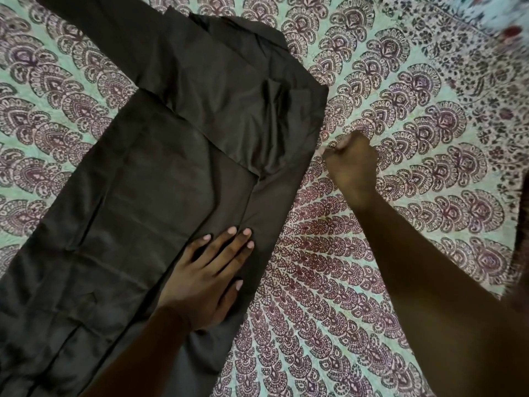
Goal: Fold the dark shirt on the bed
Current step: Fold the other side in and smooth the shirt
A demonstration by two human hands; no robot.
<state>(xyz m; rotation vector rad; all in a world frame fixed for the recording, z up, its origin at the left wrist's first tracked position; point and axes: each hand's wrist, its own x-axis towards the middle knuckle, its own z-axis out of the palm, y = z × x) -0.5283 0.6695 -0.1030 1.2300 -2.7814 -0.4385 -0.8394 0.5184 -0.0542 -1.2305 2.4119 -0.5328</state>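
Observation:
The dark shirt (160, 173) lies flat across the left half of the patterned bed (400, 138), its body running from the lower left up to the collar at the top. One sleeve is folded over the front, and the other sleeve stretches toward the top left corner. My left hand (209, 276) presses palm down on the shirt's lower right part, fingers spread. My right hand (352, 164) is curled into a fist just off the shirt's right edge, above the bedsheet; I see nothing in it.
The bedsheet is mint green with maroon paisley fans and a darker floral border (472, 67) at the upper right. A different floral fabric (503, 12) shows in the top right corner. A dark blurred shape (522, 239) sits at the right edge.

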